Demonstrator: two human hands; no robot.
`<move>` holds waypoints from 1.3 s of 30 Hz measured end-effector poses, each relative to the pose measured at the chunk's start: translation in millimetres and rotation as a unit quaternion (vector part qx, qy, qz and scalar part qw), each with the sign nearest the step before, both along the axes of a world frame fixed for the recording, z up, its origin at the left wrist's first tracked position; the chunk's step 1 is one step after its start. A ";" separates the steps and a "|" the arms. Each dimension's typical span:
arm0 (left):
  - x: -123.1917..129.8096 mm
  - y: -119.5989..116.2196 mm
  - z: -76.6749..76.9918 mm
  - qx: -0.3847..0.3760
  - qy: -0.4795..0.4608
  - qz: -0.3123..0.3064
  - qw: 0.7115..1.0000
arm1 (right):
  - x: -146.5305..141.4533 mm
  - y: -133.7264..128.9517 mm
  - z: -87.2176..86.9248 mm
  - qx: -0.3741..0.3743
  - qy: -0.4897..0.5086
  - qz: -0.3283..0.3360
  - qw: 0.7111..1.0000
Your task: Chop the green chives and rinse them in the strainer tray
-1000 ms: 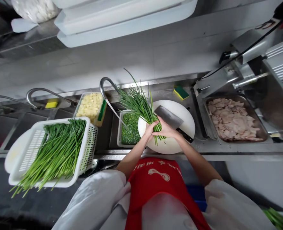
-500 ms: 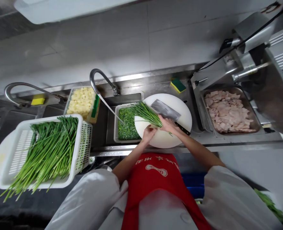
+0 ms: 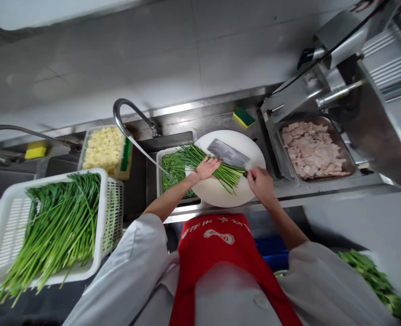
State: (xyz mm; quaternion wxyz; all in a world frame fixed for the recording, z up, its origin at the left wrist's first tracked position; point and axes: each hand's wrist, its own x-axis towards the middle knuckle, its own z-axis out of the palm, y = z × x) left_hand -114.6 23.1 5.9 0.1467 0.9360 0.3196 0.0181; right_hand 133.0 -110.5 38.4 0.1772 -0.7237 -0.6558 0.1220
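Left hand (image 3: 209,167): laid across a bunch of green stems (image 3: 230,173), fingers extended over it rather than wrapped around.

Right hand (image 3: 260,183): fingers curled around the black handle of a knife (image 3: 229,153), most of the handle hidden.

Knife: broad blade, lying flat beside the bunch on its far side.

Bunch: on a round white board (image 3: 214,195), leafy tips reaching over the basket at left, pale ends towards the right hand; apparently whole, no cut pieces showing near its ends.

State of work, judged by contents: one lot already chopped; the bunch and a large batch of stems left whole.

Small white basket (image 3: 158,176): in the sink (image 3: 139,181), holding chopped greens (image 3: 170,166); water from a tap (image 3: 122,105) runs into it.

Large white basket (image 3: 102,222): far left, heaped with long stems (image 3: 59,226), ends overhanging the near rim.

Clear tub (image 3: 84,144): behind the large basket, filled with pale pieces (image 3: 105,147), probably peeled garlic.

Metal tray (image 3: 354,170): right, holding sliced meat (image 3: 314,149).

Sponge (image 3: 243,117): yellow and green, on the worktop (image 3: 217,122) behind the board.
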 end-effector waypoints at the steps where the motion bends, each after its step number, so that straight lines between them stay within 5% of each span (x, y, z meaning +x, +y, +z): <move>1: -0.9 -0.4 -1.3 0.009 0.009 -0.004 1.000 | 3.1 -16.1 -8.5 -0.035 0.014 -0.033 0.999; 5: -1.3 1.5 -2.1 0.025 0.039 -0.014 0.999 | -17.9 -56.7 -49.3 -0.149 0.154 -0.021 0.976; 8: 1.0 4.4 -0.9 0.027 0.038 -0.015 0.999 | -39.3 -57.6 -68.0 -0.129 0.252 -0.046 0.958; 12: 2.5 4.3 1.4 0.052 0.069 -0.025 0.996 | -48.2 -45.4 -68.5 -0.080 0.299 -0.055 0.949; 17: 1.2 4.1 5.2 0.084 0.096 -0.045 0.991 | -33.2 -57.8 -37.6 -0.015 0.315 -0.043 0.948; 22: 1.5 8.5 9.8 0.090 0.117 -0.049 0.988 | -2.9 -152.2 26.2 0.108 0.422 -0.169 0.884; 24: 4.0 8.8 11.7 0.099 0.125 -0.045 0.986 | -16.2 -190.6 46.3 0.200 0.420 -0.188 0.865; 26: 7.6 7.1 13.0 0.106 0.136 -0.029 0.985 | -51.9 -208.4 52.3 0.227 0.364 -0.162 0.889; 29: 12.9 2.6 13.7 0.108 0.152 0.006 0.982 | -127.7 -188.9 30.2 0.171 0.300 -0.008 0.938; 33: 16.1 -0.5 14.2 0.090 0.162 0.030 0.982 | -213.4 -126.7 -26.7 0.014 0.274 0.073 0.959; 35: 15.6 1.2 15.5 0.069 0.167 0.026 0.983 | -241.1 -102.4 -49.1 -0.124 0.302 0.071 0.943; 39: 8.8 12.3 20.0 0.004 0.169 -0.015 0.986 | -272.3 -71.8 -71.3 -0.187 0.340 0.026 0.921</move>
